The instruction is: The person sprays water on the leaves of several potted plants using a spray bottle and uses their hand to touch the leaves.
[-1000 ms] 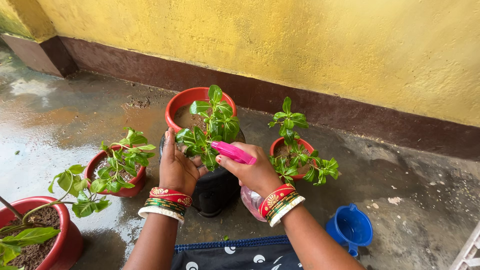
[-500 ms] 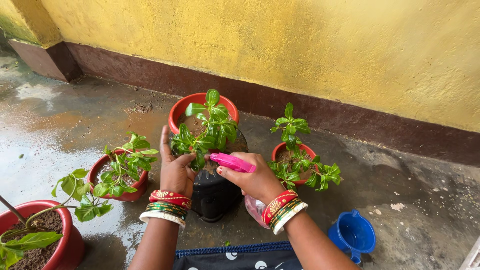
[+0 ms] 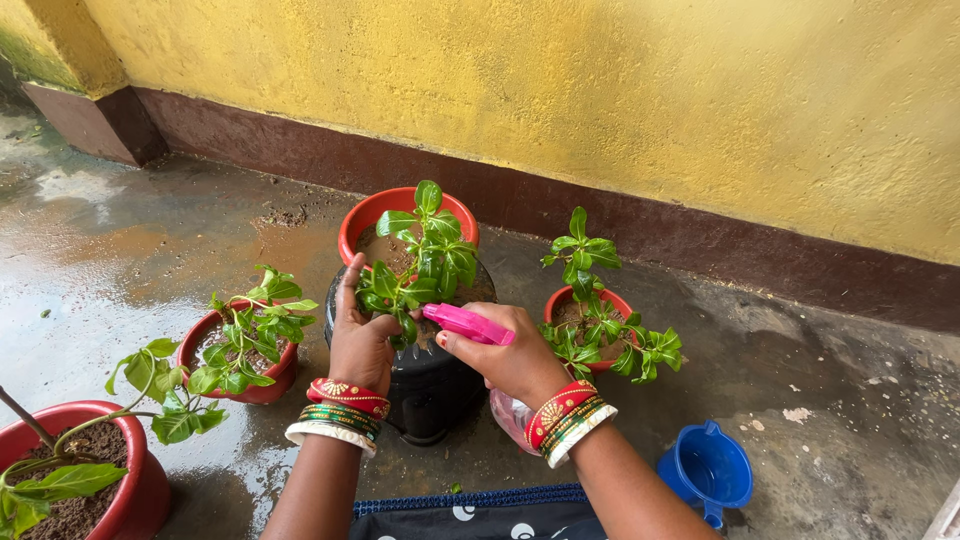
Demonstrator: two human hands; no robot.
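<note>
2 hands | right grip (image 3: pixel 515 360) clasps spray bottle (image 3: pixel 468 325) | left (image 3: pixel 358 340) open behind plant (image 3: pixel 420 262)

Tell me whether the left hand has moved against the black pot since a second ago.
Yes. The left hand, whose fingers stood straight beside the plant, now curls rightward into its leaves over the black pot; the wrist stays roughly put.

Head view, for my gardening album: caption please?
Right hand aims pink sprayer at plant in black pot; left hand steadies leaves.
</note>
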